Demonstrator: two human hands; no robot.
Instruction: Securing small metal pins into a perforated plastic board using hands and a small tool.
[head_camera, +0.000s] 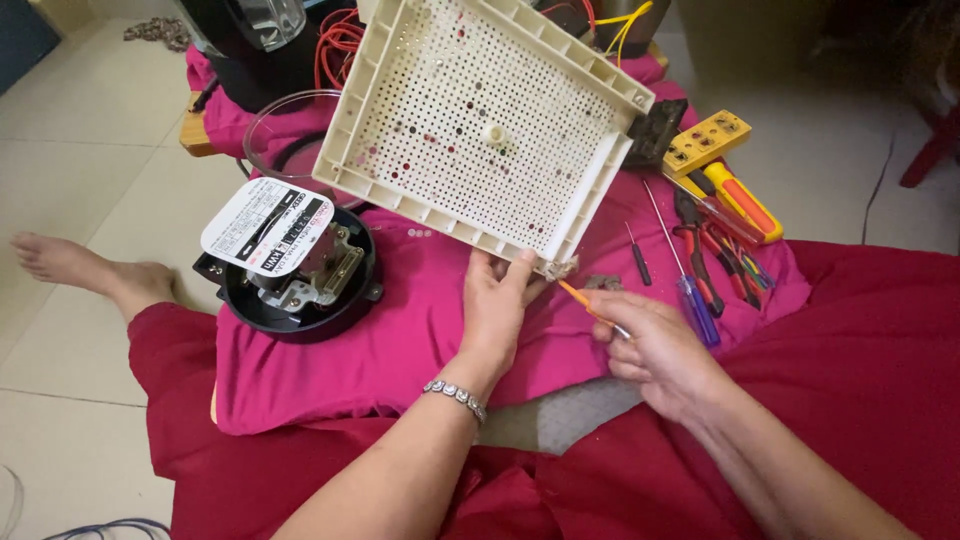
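My left hand (497, 300) grips the lower edge of a cream perforated plastic tray (480, 120) and holds it tilted up above the pink cloth (400, 330). My right hand (650, 345) holds a thin orange-handled tool (592, 308) whose tip points at the tray's lower right corner. A silver bracelet sits on my left wrist.
A round black meter base (300, 275) with a white label lies left of the tray, next to a clear bowl (285, 135). Screwdrivers (700, 290), pliers and a yellow tester (708, 140) lie at the right. Red and yellow wires sit behind. A bare foot (70, 262) rests on the tile floor.
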